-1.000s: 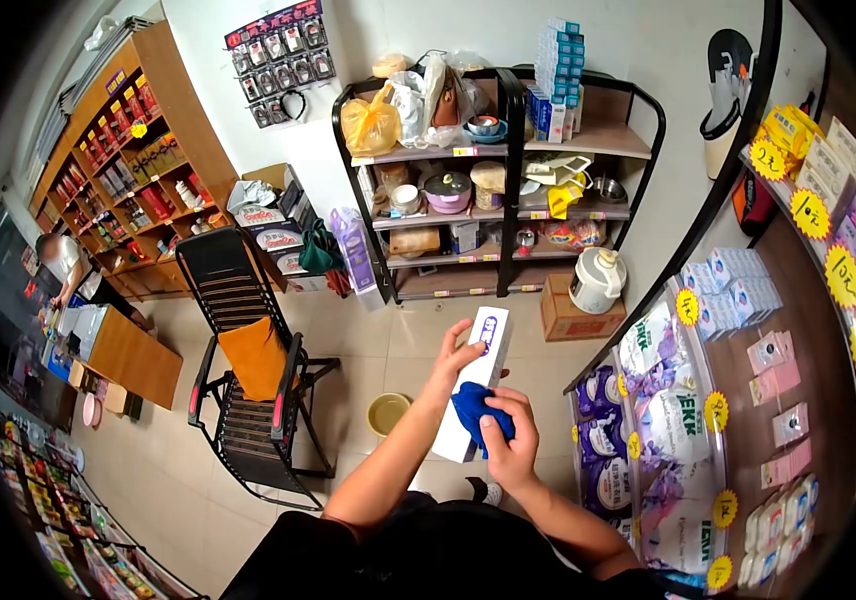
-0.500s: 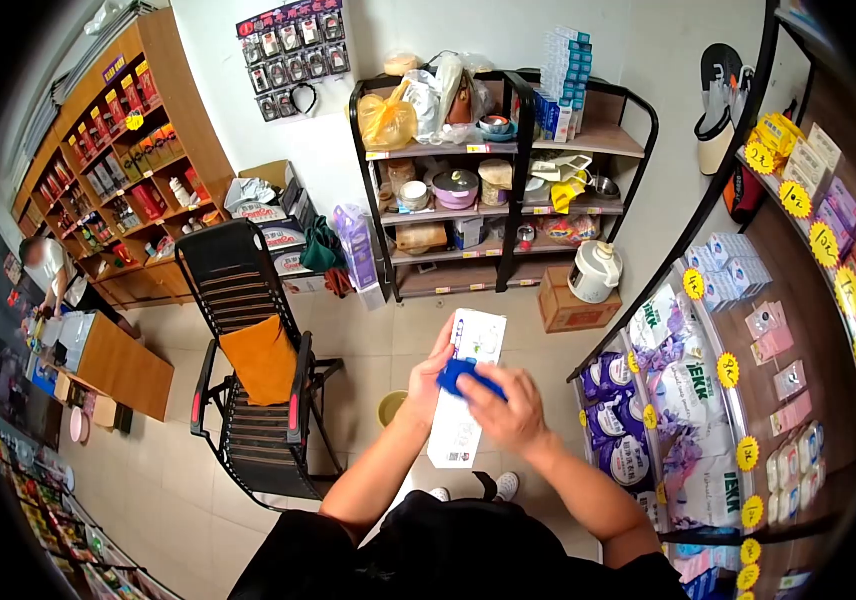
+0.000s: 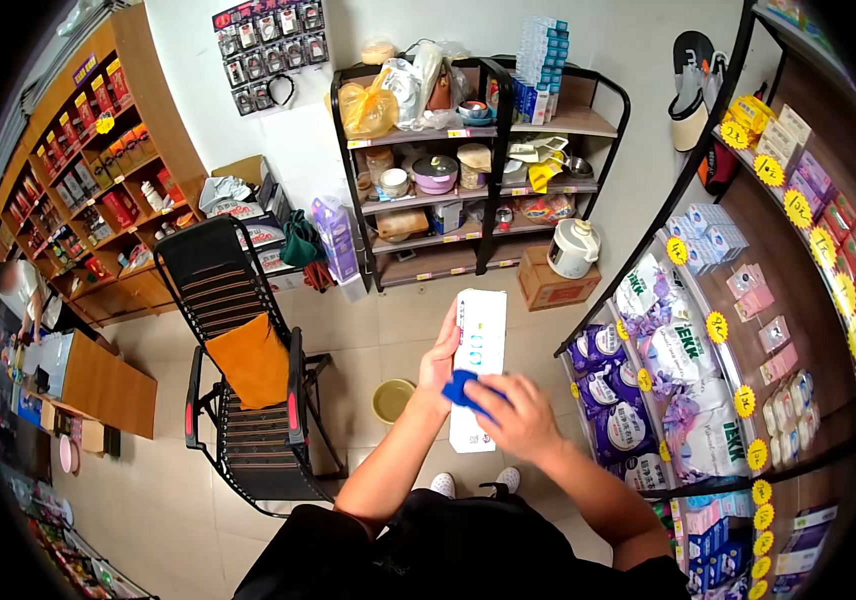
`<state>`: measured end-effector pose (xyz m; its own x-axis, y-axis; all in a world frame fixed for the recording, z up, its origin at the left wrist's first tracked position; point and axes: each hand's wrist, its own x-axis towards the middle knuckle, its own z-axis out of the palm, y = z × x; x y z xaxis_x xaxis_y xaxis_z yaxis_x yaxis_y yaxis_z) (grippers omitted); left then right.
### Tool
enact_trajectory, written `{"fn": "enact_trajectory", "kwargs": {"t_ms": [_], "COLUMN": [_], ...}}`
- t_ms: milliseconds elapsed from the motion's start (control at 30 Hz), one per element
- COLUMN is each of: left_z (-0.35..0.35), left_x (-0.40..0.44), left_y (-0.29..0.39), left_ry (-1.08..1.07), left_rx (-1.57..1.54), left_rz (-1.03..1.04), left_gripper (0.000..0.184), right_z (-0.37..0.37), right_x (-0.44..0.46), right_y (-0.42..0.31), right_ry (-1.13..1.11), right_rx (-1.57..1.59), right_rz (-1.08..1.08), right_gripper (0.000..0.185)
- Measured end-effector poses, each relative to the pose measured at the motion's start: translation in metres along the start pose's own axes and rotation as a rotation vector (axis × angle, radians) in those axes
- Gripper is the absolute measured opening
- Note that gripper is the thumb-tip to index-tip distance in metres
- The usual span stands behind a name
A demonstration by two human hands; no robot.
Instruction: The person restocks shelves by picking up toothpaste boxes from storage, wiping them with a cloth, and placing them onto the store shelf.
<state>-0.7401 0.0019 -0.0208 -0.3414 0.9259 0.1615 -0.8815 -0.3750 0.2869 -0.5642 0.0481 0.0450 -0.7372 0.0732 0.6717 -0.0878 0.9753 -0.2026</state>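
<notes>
Holding a long white box (image 3: 481, 335) in front of the person's black shirt (image 3: 448, 560) is the left hand (image 3: 438, 366), with its fingers curled round the box's left side. The right hand (image 3: 528, 415) has a blue cloth (image 3: 473, 396) pinched in its fingers, and the cloth lies on the front of the box, near its middle. So both hands are full, and the box is up in the air over the pale floor (image 3: 538, 355). There are little blue-green pictures on the box.

Down below are two white shoes (image 3: 443, 485). A yellow-green bowl (image 3: 393, 401) sits on the floor to the left of the arms. Farther left is a black lounge chair (image 3: 253, 435) with an orange cloth (image 3: 251, 362) lying on it. By the wall, a black rack (image 3: 423, 266) holds a purple pot (image 3: 436, 180), a yellow bag (image 3: 368, 110) and lots more. Near it, a white electric cooker (image 3: 574, 249) sits on a brown carton (image 3: 556, 285). On the right, a big shelf (image 3: 788, 290) has purple bags (image 3: 616, 427) and round yellow price tags (image 3: 717, 327). Far to the left, another person (image 3: 20, 290) is by a wooden desk (image 3: 113, 385)
</notes>
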Motion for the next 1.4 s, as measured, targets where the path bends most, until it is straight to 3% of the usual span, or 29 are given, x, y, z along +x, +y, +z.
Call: {"fn": "enact_trajectory", "kwargs": {"t_ms": [233,400,500,567,633,700,833,900,967,1100,1200,1300,1333,1400], "left_z": [0.015,0.017,0.030,0.053,0.068,0.073,0.082,0.075,0.080,0.073,0.057,0.065,0.066,0.078], "left_x": [0.000,0.006,0.009,0.010,0.011,0.008,0.006,0.003,0.000,-0.005,-0.010,-0.019,-0.020,-0.021], "left_y": [-0.026,-0.064,-0.090,-0.109,-0.133,-0.159,-0.186,-0.189,-0.205,-0.235,-0.251,-0.268,-0.269,-0.277], "left_ry": [-0.044,0.058,-0.057,-0.022,0.017,-0.004,0.083,0.075,0.074,0.015,-0.001,0.146,0.067,0.107], "left_rx": [0.006,0.111,0.088,0.067,0.049,0.444,0.447,0.374,0.302,0.158,-0.013,-0.019,-0.067,0.021], "left_rz": [0.014,0.082,-0.013,-0.058,-0.103,0.097,0.076,-0.226,-0.210,-0.241,-0.399,-0.382,-0.405,-0.372], "left_gripper": [0.063,0.056,0.052,0.052,0.052,0.052,0.056,0.062,0.062,0.065,0.053,0.046,0.043,0.041], "right_z": [-0.022,-0.041,-0.062,-0.081,-0.096,-0.112,-0.129,-0.132,-0.141,-0.158,-0.170,-0.184,-0.194,-0.211], "right_x": [-0.057,-0.095,-0.114,-0.121,-0.131,-0.142,-0.172,-0.187,-0.197,-0.210,-0.202,-0.177,-0.166,-0.148], "right_y": [-0.029,-0.026,-0.016,-0.007,-0.002,0.005,0.017,0.020,0.026,0.030,0.049,0.091,0.102,0.121], "right_ry": [-0.067,-0.017,0.006,0.054,0.073,0.070,0.231,0.403,0.403,0.211,0.258,0.380,0.389,0.376], "right_rx": [-0.001,-0.162,-0.201,-0.247,-0.260,-0.228,-0.038,0.072,0.101,0.026,-0.049,-0.023,-0.006,0.023], "right_rz": [0.028,-0.008,-0.026,-0.158,-0.155,-0.157,-0.012,0.139,0.147,-0.037,0.028,0.202,0.261,0.260], "right_gripper": [0.055,0.048,0.041,0.041,0.040,0.039,0.047,0.051,0.050,0.051,0.051,0.044,0.040,0.037]}}
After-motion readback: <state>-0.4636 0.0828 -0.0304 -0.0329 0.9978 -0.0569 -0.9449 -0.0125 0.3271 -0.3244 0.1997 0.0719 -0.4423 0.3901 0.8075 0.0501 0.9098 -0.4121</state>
